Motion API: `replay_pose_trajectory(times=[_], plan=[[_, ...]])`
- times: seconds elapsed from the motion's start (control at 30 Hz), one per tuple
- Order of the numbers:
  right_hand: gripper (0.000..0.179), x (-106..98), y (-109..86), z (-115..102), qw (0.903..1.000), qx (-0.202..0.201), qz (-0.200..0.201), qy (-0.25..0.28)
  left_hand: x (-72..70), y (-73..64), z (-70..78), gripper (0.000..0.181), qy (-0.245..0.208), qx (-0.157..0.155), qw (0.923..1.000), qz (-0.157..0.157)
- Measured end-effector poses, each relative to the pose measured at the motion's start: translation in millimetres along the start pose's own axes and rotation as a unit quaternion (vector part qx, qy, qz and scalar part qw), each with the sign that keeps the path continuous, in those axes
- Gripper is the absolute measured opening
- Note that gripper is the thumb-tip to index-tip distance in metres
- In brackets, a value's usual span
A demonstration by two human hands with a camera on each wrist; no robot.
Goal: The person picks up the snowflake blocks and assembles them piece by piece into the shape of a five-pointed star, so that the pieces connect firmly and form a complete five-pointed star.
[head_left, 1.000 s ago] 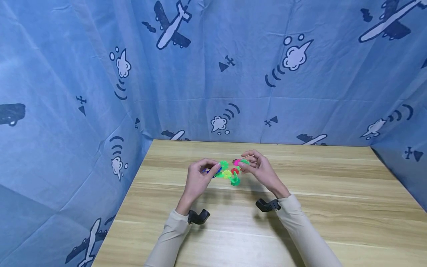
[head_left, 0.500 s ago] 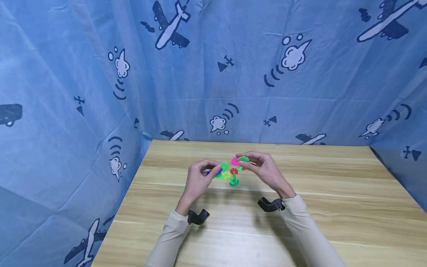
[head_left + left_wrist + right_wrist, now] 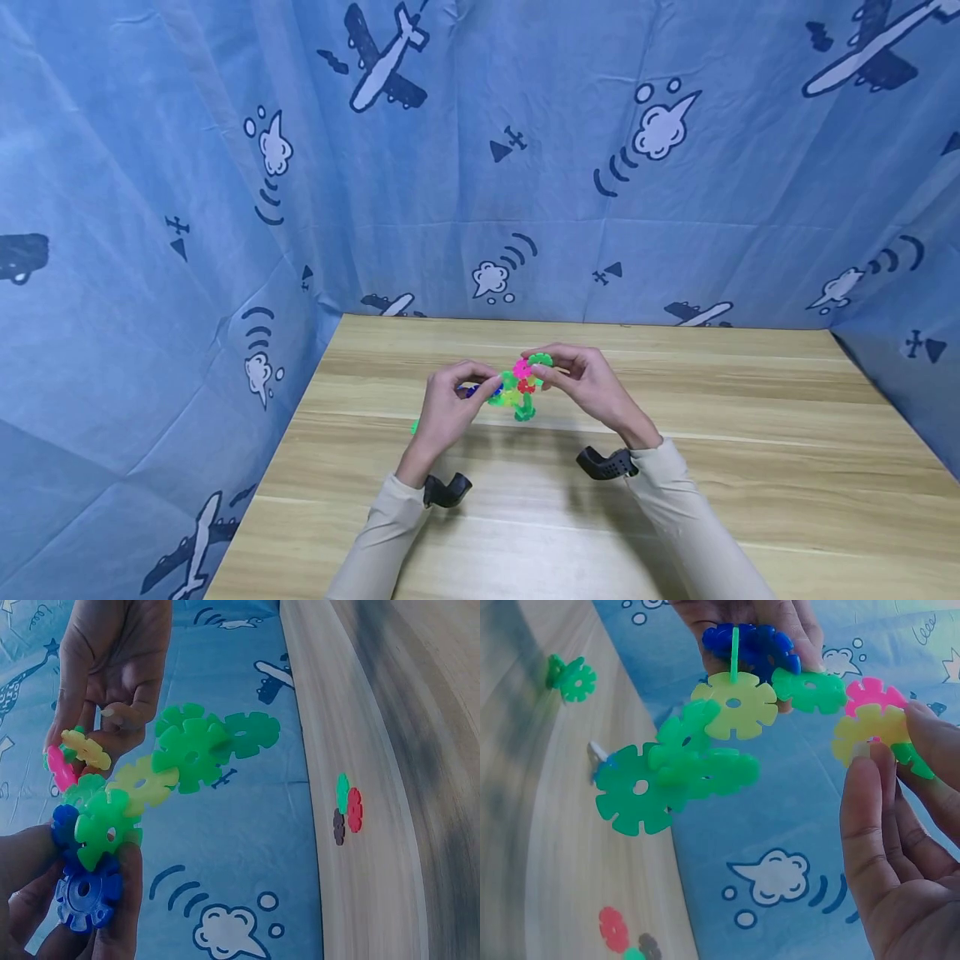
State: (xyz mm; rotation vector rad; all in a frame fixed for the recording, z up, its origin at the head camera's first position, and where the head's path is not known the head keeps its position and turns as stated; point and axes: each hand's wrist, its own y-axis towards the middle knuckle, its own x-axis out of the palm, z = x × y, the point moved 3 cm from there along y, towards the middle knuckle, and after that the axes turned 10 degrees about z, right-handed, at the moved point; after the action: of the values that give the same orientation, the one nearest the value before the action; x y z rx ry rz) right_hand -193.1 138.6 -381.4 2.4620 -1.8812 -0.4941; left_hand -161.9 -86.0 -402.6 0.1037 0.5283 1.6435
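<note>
My left hand (image 3: 450, 404) grips a joined chain of notched plastic snowflake discs by its blue discs (image 3: 88, 892). From there run a yellow disc (image 3: 735, 705) and several green discs (image 3: 639, 787), held above the table. My right hand (image 3: 592, 383) pinches a small cluster: a pink disc (image 3: 874, 694), a yellow disc (image 3: 870, 729) and a green disc (image 3: 913, 760), partly hidden by fingers. In the right wrist view, the pink disc's edge is right at a light green disc (image 3: 810, 690) on the left hand's chain.
Loose red (image 3: 355, 810), green (image 3: 343, 793) and dark (image 3: 339, 827) discs lie on the wooden table (image 3: 750, 467). Another green piece (image 3: 577, 681) lies near my left wrist. A blue curtain (image 3: 450, 183) with airplane prints borders the table's back and sides.
My right hand has moved slightly left, bringing the pink disc up to the left hand's chain. The left hand stays nearly in place. A green piece beside the left wrist has come into view.
</note>
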Motion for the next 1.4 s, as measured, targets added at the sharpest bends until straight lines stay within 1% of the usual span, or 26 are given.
replay_pose_trajectory(times=[0.13, 0.27, 0.5, 0.67, 0.87, 1.2, 1.4], plan=[[0.024, 2, 0.5, -1, 0.9998, -0.015, -0.004, -0.012, 0.5, -0.2, 0.0, 0.011, 0.005, 0.004, 1.0000, -0.005], [0.025, 3, 0.5, 0, 0.9996, -0.021, -0.007, -0.019, 1.3, -0.6, -0.1, 0.011, 0.006, 0.001, 0.9999, -0.010], [0.026, 6, -1.4, 0, 0.9990, -0.020, -0.009, -0.039, 2.9, -2.8, 0.0, 0.013, -0.012, -0.009, 0.9997, -0.018], [0.027, 8, -2.7, -3, 0.9986, -0.022, -0.005, -0.048, 5.4, -2.8, -2.3, 0.013, -0.023, -0.007, 0.9995, -0.019], [0.025, 9, -3.0, -3, 0.9983, -0.023, -0.003, -0.053, 6.1, -2.9, -3.2, 0.011, -0.019, -0.003, 0.9996, -0.020], [0.028, 11, -2.2, -2, 0.9980, -0.020, 0.004, -0.060, 7.0, -2.7, -1.2, 0.010, -0.003, 0.007, 0.9995, -0.031], [0.026, 11, -2.5, -2, 0.9979, -0.014, 0.008, -0.063, 7.4, -2.5, -0.5, 0.010, 0.003, 0.005, 0.9994, -0.034]])
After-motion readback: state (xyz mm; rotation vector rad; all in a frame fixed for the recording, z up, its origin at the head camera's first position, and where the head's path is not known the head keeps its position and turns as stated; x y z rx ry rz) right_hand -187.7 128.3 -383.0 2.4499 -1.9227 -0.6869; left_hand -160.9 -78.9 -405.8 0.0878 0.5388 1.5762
